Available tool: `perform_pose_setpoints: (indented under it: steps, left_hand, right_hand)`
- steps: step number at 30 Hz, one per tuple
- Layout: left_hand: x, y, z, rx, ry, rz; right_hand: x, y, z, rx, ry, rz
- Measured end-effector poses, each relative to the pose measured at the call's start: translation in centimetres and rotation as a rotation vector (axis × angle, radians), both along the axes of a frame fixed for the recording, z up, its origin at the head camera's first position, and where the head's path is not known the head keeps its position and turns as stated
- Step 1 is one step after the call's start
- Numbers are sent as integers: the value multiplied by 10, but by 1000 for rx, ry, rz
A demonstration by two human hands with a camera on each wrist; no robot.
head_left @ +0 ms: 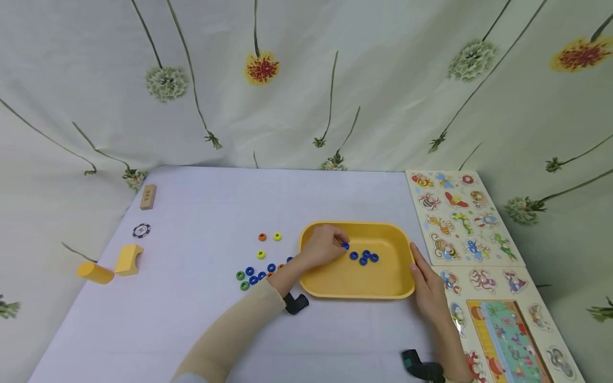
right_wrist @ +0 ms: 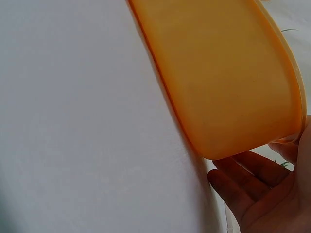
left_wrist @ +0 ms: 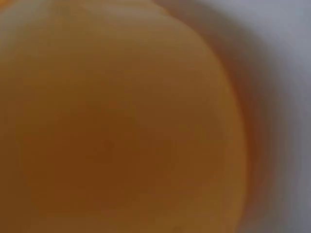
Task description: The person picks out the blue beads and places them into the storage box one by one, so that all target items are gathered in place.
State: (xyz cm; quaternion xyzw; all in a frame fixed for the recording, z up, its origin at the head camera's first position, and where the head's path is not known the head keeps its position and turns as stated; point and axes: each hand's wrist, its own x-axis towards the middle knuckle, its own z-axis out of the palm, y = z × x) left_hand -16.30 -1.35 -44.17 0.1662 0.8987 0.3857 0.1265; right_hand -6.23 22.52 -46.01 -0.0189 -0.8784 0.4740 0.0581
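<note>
My left hand (head_left: 322,246) reaches over the yellow tray (head_left: 330,290) and pinches a blue bead (head_left: 345,246) between its fingertips, above the tray's floor. Several more blue beads (head_left: 363,261) lie in a small cluster inside the tray. At the tray's right end, my right hand (head_left: 428,292) holds the edge; the right wrist view shows its fingers (right_wrist: 233,187) against the tray's outer side (right_wrist: 228,92), low down. Only blurred yellow-orange tray surface (left_wrist: 121,121) fills most of the left wrist view, so the left fingers are hidden there.
Loose blue, green (head_left: 240,275), orange (head_left: 262,237) and yellow beads (head_left: 261,255) lie left of the tray, partly behind the left forearm. Farther left are a yellow cylinder (head_left: 95,273), an arch block (head_left: 128,260), a chip (head_left: 141,230) and a wooden block (head_left: 148,197). Picture boards (head_left: 466,218) lie right.
</note>
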Motion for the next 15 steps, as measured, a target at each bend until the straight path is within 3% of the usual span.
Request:
perform_pose_setpoints:
  steps: [6, 15]
  left_hand:
    - [-4, 10, -11, -102, 5, -45]
    - [-2, 14, -8, -43, -7, -114]
  right_hand:
    - [-3, 4, -11, 25, 3, 6]
    - [-2, 5, -13, 38, 7, 0]
